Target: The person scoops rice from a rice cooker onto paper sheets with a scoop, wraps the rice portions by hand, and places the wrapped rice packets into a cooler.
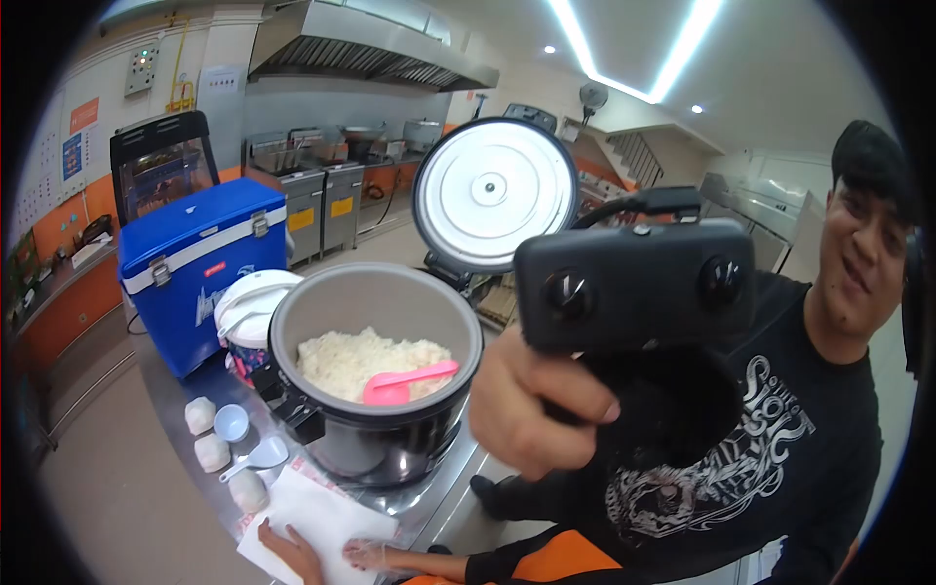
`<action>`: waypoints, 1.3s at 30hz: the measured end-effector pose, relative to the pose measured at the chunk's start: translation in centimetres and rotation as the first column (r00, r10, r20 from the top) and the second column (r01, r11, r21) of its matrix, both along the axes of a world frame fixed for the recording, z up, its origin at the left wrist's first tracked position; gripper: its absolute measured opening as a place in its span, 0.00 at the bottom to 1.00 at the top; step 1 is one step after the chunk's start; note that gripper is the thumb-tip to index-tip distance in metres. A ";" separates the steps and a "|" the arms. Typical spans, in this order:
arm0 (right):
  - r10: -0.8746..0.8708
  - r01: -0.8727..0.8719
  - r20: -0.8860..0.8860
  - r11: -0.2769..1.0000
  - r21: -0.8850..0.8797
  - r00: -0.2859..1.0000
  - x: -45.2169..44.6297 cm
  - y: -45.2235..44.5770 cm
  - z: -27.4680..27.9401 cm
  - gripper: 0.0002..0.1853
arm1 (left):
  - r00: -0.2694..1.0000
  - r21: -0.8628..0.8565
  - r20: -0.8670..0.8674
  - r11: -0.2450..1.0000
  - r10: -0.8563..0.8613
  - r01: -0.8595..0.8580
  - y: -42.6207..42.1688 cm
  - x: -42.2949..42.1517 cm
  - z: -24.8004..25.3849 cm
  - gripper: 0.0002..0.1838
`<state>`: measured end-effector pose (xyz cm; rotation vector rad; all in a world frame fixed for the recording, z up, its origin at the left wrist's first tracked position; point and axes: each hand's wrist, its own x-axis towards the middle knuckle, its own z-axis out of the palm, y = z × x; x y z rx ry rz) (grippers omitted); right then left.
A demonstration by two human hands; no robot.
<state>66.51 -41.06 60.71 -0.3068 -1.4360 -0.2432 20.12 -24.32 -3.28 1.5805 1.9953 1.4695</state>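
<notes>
At the bottom edge, my left hand (pixel 290 552) rests on a white paper sheet (pixel 317 512), open with its fingers apart. My right hand (pixel 367 555) lies on the same sheet's right part, its fingers loosely spread, seemingly in a clear plastic glove. Nothing shows in either hand. Beyond the sheet stands a large open cooker (pixel 375 439) holding white rice (pixel 366 353), with a pink paddle (pixel 388 388) on the rice. Left of the cooker are several white wrapped lumps (pixel 212 452), a light blue cup (pixel 232 422) and a pale scoop (pixel 266 453).
A person (pixel 726 439) at the right holds a black camera-like device (pixel 634 285) close in front of me. The cooker's raised lid (pixel 495 195) is behind it. A blue cooler box (pixel 205 268) and a white-lidded container (pixel 255 302) stand at the left.
</notes>
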 end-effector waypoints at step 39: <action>-0.059 0.058 0.003 0.980 -0.188 0.998 -4.3 -1.5 -4.7 0.11 | 0.972 -0.111 -0.164 0.982 -0.169 0.152 -1.5 1.7 4.4 0.23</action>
